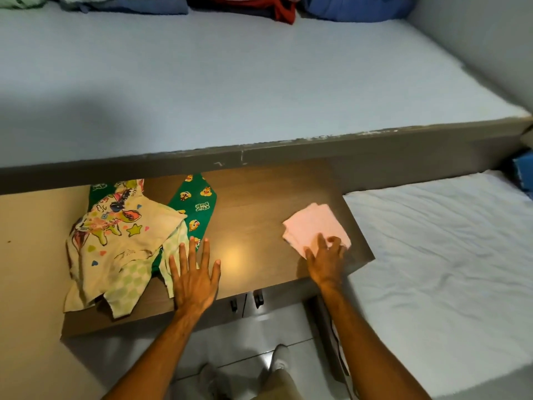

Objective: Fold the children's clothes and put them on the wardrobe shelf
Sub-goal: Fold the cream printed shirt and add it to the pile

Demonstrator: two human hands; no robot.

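Note:
A small folded pink garment [310,225] lies at the right end of the brown wooden tabletop [253,215]. My right hand [326,259] rests on its near corner with the fingers curled onto the cloth. To the left lies an unfolded cream garment with cartoon prints [115,243], partly over a green printed garment [196,206]. My left hand [194,280] lies flat and open on the table, fingers spread, touching the right edge of the cream garment. The wide grey wardrobe shelf [259,82] runs above the table.
Folded clothes in green, blue, red and pink [259,7] line the back of the shelf. A white mattress [447,269] lies low to the right of the table. Cabinet doors with handles [248,301] sit under the table, above a tiled floor.

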